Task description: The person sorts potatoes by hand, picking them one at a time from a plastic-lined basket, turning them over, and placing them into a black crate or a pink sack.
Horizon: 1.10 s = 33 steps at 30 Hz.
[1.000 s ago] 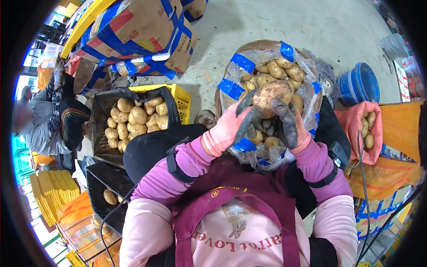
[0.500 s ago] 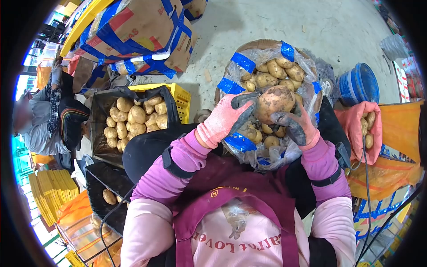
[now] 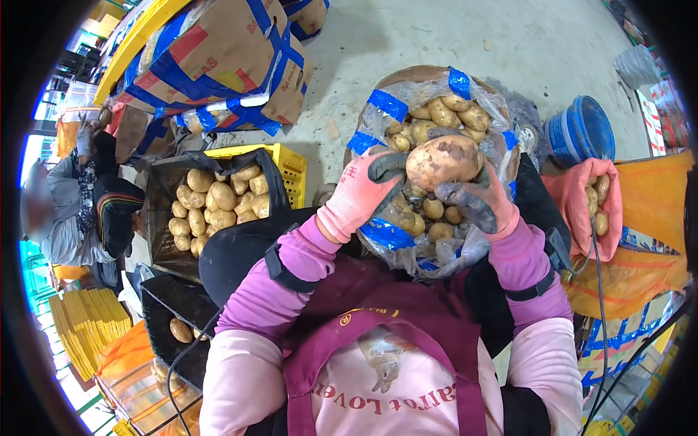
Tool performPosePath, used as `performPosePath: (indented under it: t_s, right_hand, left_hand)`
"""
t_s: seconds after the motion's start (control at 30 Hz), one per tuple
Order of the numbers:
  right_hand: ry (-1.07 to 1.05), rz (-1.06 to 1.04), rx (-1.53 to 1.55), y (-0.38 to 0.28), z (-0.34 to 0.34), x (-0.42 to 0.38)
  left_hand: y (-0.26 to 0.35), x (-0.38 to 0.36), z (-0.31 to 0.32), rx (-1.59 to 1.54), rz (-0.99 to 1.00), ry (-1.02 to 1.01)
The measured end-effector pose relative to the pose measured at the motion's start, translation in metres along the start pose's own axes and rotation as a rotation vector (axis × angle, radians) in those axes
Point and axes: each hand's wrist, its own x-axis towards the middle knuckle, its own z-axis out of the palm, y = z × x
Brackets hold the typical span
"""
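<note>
A large dirt-smeared potato point(image 3: 443, 160) is held up in front of me by both gloved hands. My left hand point(image 3: 360, 195), in a pink glove with dark fingers, grips its left side. My right hand point(image 3: 476, 200) cups it from below and to the right. Under the hands stands a round basket point(image 3: 414, 76) lined with clear plastic and blue tape, holding several potatoes point(image 3: 451, 112).
To the left, a yellow crate point(image 3: 294, 163) with a black liner is full of potatoes point(image 3: 214, 200). Taped cardboard boxes point(image 3: 218, 51) sit behind it. A blue bucket point(image 3: 582, 134) and a pink bag of potatoes point(image 3: 592, 207) are at right. Another person point(image 3: 73, 203) sits far left.
Both hands have turned the big potato and lifted it slightly; my left hand's fingers slid from over its front to its left side, my right hand dropped beneath it.
</note>
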Motion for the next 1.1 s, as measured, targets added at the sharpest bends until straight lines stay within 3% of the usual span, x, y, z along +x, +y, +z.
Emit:
performPosePath:
  t_s: [0.03,0.07,0.1,0.17,0.23,0.3,0.33,0.37,0.43,0.7,0.77,0.87,0.93,1.0,1.07,1.1]
  right_hand:
    - [-0.077,-0.118,-0.102,0.004,-0.004,0.004]
    - [-0.152,-0.237,-0.201,0.008,-0.008,0.008]
    - [-0.147,-0.240,-0.198,0.012,-0.010,0.009]
    - [-0.079,-0.174,-0.271,0.019,-0.014,0.007]
    - [-0.125,-0.276,-0.327,0.018,-0.007,0.011]
    - [0.016,-0.307,-0.485,0.022,-0.005,0.012]
    - [0.090,-0.307,-0.613,0.017,-0.006,0.010]
    - [0.091,-0.306,-0.610,0.012,-0.005,0.007]
    - [0.052,-0.220,-0.458,-0.002,0.005,0.003]
    - [0.100,-0.119,-0.413,0.010,0.005,0.000]
    - [0.117,-0.378,-0.820,0.023,-0.001,0.003]
    - [0.227,-0.517,-1.082,0.021,0.009,-0.006]
    - [0.211,-0.549,-1.096,0.021,0.003,-0.003]
    - [0.202,-0.583,-1.110,0.015,-0.001,0.000]
    - [0.043,-0.296,-0.757,-0.004,-0.003,-0.002]
    - [0.045,-0.298,-0.757,-0.009,-0.004,-0.004]
  left_hand:
    - [-0.007,0.001,0.001,0.144,0.013,-0.022]
    - [-0.013,0.000,0.003,0.069,0.031,-0.059]
    - [-0.007,0.000,0.004,0.072,0.032,-0.064]
    - [0.005,-0.001,0.007,-0.163,0.221,-0.054]
    - [0.013,0.000,0.005,-0.154,0.207,-0.087]
    - [0.016,-0.001,0.001,-0.167,0.157,-0.070]
    - [0.016,0.000,0.000,0.051,0.218,0.039]
    - [0.016,-0.001,0.000,0.052,0.217,0.037]
    - [0.021,-0.003,0.000,0.326,0.285,0.177]
    - [0.034,-0.012,0.008,0.665,0.412,0.140]
    - [0.032,-0.014,0.009,0.649,0.406,0.130]
    - [0.031,-0.016,0.009,0.646,0.416,0.135]
    - [0.033,-0.017,0.008,0.660,0.435,0.148]
    - [0.038,-0.015,0.004,0.429,0.399,0.134]
    - [0.036,-0.012,-0.001,0.346,0.368,0.094]
    - [0.035,-0.010,-0.004,0.265,0.330,0.058]
